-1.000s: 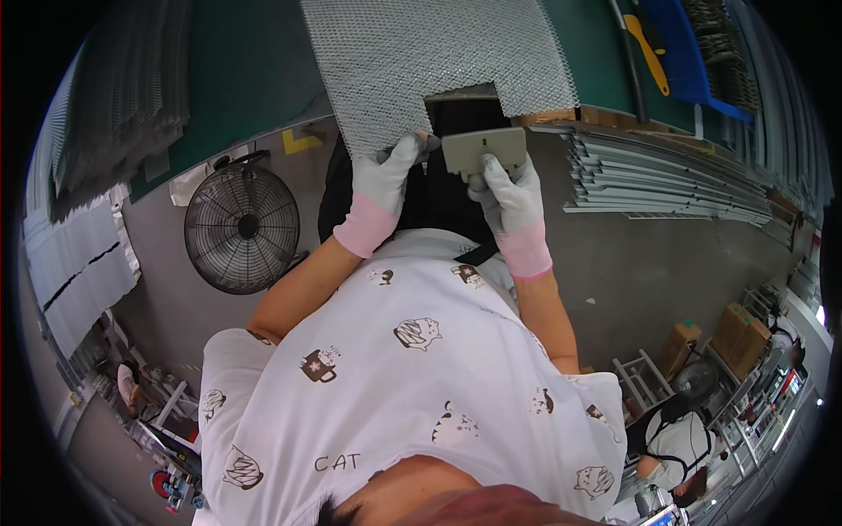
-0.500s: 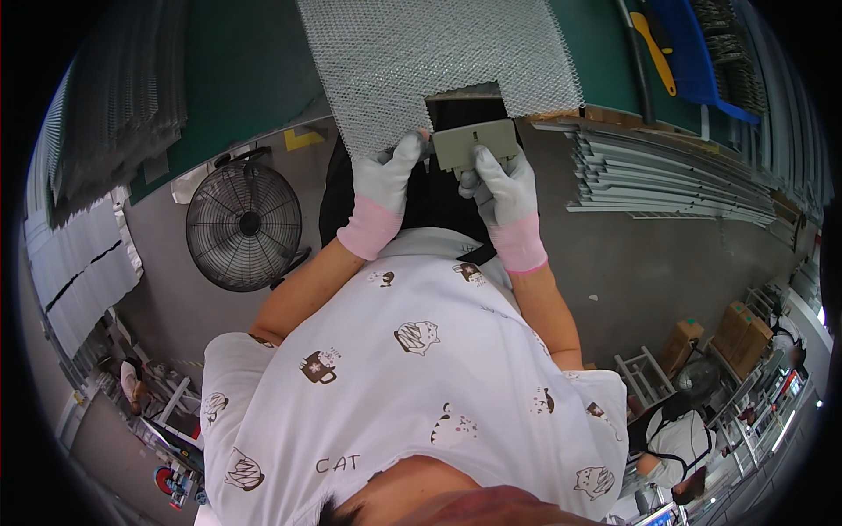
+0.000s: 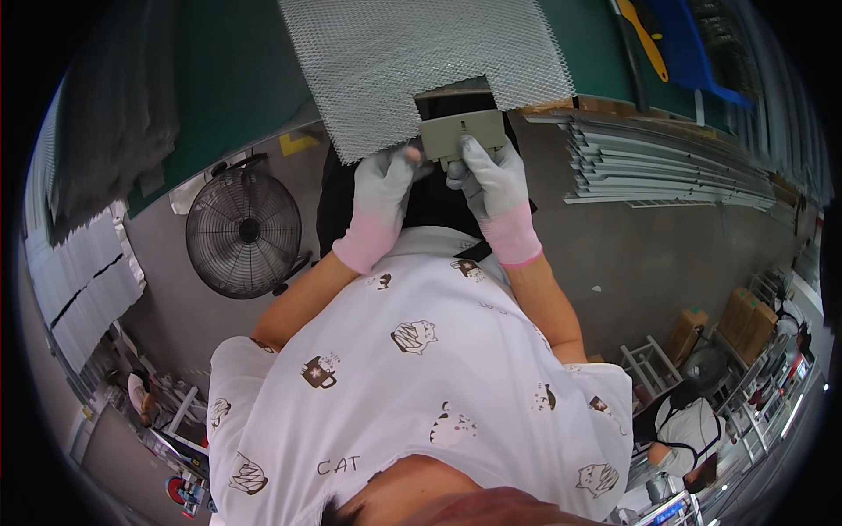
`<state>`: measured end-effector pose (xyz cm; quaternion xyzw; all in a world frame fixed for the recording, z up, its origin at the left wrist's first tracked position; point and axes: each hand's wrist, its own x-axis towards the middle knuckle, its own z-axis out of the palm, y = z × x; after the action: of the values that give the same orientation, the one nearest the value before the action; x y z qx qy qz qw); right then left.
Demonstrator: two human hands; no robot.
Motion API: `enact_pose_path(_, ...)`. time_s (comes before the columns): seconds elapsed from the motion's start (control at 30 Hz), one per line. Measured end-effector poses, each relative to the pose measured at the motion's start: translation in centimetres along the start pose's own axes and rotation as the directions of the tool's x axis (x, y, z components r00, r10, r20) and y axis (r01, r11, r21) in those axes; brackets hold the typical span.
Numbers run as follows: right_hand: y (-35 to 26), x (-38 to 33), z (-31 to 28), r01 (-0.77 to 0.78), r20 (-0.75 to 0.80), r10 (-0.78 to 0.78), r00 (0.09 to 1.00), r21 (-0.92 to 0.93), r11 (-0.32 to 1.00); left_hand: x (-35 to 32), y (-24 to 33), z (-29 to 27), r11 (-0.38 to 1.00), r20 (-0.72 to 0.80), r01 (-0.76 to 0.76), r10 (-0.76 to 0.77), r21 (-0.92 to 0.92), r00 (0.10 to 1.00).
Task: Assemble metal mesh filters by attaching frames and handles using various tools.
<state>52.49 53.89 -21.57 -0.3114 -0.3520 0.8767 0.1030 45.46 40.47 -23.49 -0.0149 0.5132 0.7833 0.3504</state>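
A silver expanded-metal mesh sheet [image 3: 421,48] hangs over the near edge of the green-topped table [image 3: 241,83], with a rectangular notch cut in its near edge. Just below that notch, my right hand [image 3: 498,188] grips a flat grey-beige rectangular plate [image 3: 462,134], thumb on its face and fingers curled beneath. My left hand [image 3: 379,197] is at the mesh's near left edge, beside the plate, with its fingers curled; whatever they pinch is hidden. Both hands wear white-grey gloves with pink cuffs, and the left thumb tip looks pinkish.
A black floor fan [image 3: 247,230] stands at the left under the table edge. Long metal strips [image 3: 658,167] are stacked at the right. Beyond them lie a yellow-handled tool [image 3: 645,39] and a blue tray [image 3: 702,61]. Another person [image 3: 688,434] is at the lower right.
The plate and my right hand have shifted slightly left and up. My left thumb, earlier against the mesh edge, now sits just below it. The mesh has also shifted a little left.
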Motion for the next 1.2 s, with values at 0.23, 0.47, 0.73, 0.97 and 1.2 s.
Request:
enact_pose_path(0.23, 0.4, -0.4, 0.1, 0.005, -0.055, -0.007, 0.998, -0.035, 0.999, -2.1, 5.2, 2.9, 0.472, 0.578, -0.674, 0.353, 0.569, 0.735)
enact_pose_path(0.47, -0.2, -0.7, 1.3, 0.1, -0.118, -0.113, 0.986, -0.111, 0.989, 9.6, 6.8, 7.0, -0.12, 0.768, -0.767, 0.246, 0.63, 0.592)
enact_pose_path(0.73, -1.5, -0.9, 2.3, -0.01, -0.156, 0.004, 0.988, -0.034, 0.999, 9.3, 7.1, 7.2, -0.147, 0.779, -0.772, 0.242, 0.619, 0.579)
enact_pose_path(0.97, -1.1, -0.5, 1.4, -0.02, -0.111, 0.019, 0.994, -0.009, 1.0, 9.3, 7.0, 7.0, -0.157, 0.781, -0.771, 0.236, 0.618, 0.578)
enact_pose_path(1.2, -1.4, 1.7, -0.1, 0.03, 0.09, -0.024, 0.996, -0.069, 0.997, 9.7, 7.4, 6.7, -0.112, 0.797, -0.796, 0.21, 0.595, 0.567)
